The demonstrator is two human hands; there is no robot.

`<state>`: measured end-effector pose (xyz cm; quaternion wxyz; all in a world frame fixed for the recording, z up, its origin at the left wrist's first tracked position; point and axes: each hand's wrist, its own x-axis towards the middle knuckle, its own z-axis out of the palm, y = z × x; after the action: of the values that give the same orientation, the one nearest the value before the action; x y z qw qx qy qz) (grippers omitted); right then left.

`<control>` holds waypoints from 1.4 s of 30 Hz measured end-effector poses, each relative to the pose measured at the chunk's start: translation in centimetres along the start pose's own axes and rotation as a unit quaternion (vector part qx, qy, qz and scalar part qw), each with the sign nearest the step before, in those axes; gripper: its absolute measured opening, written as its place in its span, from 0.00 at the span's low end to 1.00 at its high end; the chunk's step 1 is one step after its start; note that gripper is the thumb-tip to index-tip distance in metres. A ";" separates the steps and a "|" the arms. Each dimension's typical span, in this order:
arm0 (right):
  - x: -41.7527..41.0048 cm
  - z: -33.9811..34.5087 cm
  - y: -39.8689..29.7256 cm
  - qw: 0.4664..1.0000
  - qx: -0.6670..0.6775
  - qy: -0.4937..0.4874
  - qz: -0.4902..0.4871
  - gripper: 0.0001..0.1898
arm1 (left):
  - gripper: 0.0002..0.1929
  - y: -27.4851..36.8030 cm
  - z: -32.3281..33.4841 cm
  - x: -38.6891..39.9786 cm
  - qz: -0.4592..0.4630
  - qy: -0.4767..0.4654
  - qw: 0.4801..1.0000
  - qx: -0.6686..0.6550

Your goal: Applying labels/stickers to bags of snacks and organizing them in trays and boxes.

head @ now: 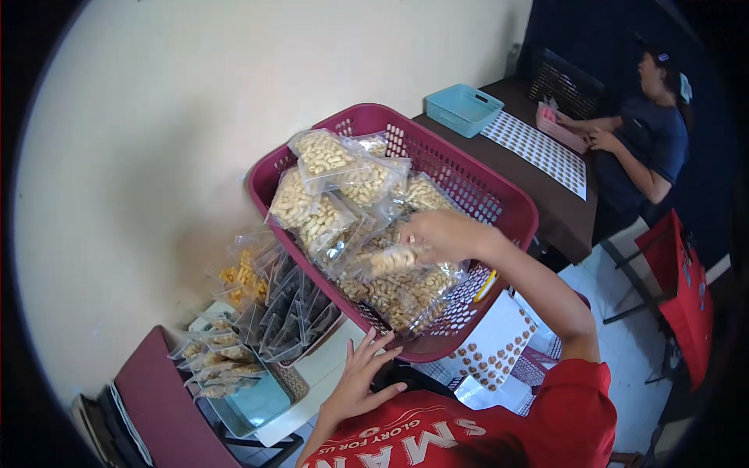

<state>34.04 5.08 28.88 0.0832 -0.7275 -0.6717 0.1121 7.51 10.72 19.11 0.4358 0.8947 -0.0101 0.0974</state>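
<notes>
A large maroon plastic basket [509,205] is filled with clear plastic bags of pale, curved pieces of food that look like cashews or macaroni. Inside it, my right hand [445,237] has its fingers closed on one clear bag [393,260], somewhat blurred, above other filled bags [404,298]. Several more bags [327,155] are heaped at the basket's far left end. My left hand [368,374] rests with fingers spread at the basket's near rim, holding nothing. A yellow and white object [485,286] lies in the basket by its right wall.
Bags of yellow [243,278] and dark contents [292,310] stand in containers at the left, beside a blue tray [257,403] with more bags. Beyond the basket, a brown table [526,169] holds a teal basket [462,108] and a sticker sheet [538,152]. A person [649,140] sits there.
</notes>
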 end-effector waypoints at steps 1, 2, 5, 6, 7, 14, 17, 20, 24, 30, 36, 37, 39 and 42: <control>-1.2 -1.6 -1.3 0.998 0.017 0.053 0.007 0.14 | 0.26 -0.2 -0.3 -0.2 0.009 -0.007 1.000 -0.028; -2.4 -2.5 -2.6 0.998 0.017 0.059 0.017 0.14 | 0.26 -0.4 -0.6 -0.4 0.016 -0.014 0.998 -0.056; -5.6 -3.5 -6.1 0.958 0.178 0.225 -0.013 0.16 | 0.24 -0.4 -1.8 -1.1 0.025 -0.027 0.996 -0.076; -6.6 -2.9 -7.6 0.924 0.237 0.300 -0.016 0.17 | 0.23 -0.5 -2.2 -1.2 0.024 -0.021 0.995 -0.093; -7.5 -1.9 -8.9 0.880 0.292 0.373 -0.020 0.19 | 0.24 -0.1 -2.8 -1.4 0.044 -0.018 0.996 -0.075; -9.3 9.3 -18.4 0.530 0.737 0.420 0.010 0.26 | 0.38 -0.4 -3.2 -3.3 0.008 -0.046 0.941 -0.334; -8.5 11.9 -21.5 0.423 0.807 0.410 -0.036 0.22 | 0.44 -2.1 -2.4 -4.9 0.021 -0.041 0.932 -0.360; -7.8 14.2 -23.3 0.390 0.830 0.398 0.029 0.21 | 0.42 -4.1 -2.1 -7.5 0.003 -0.033 0.941 -0.338; -7.6 16.3 -24.9 0.413 0.808 0.404 0.114 0.22 | 0.37 -3.1 -2.1 -7.7 -0.065 -0.041 0.944 -0.320; -9.0 18.2 -25.3 0.399 0.795 0.451 0.070 0.22 | 0.36 -3.1 -1.6 -7.4 -0.049 0.102 0.849 -0.516; -10.6 18.7 -24.6 0.407 0.789 0.459 0.043 0.19 | 0.38 -1.5 -1.9 -6.2 -0.028 0.143 0.858 -0.493; -10.8 18.7 -24.5 0.412 0.786 0.459 0.043 0.18 | 0.38 -1.5 -1.7 -6.0 -0.020 0.149 0.860 -0.488; -11.1 18.8 -24.1 0.417 0.784 0.457 0.044 0.17 | 0.38 -1.3 -1.4 -5.8 -0.014 0.157 0.862 -0.482; -11.7 19.2 -23.4 0.387 0.792 0.464 0.086 0.14 | 0.37 -1.1 -0.7 -5.2 -0.006 0.146 0.869 -0.473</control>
<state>5.50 -5.22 17.38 0.9105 -0.3258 -0.0702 0.2447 2.44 11.54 17.74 0.8042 0.5567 0.0146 0.2077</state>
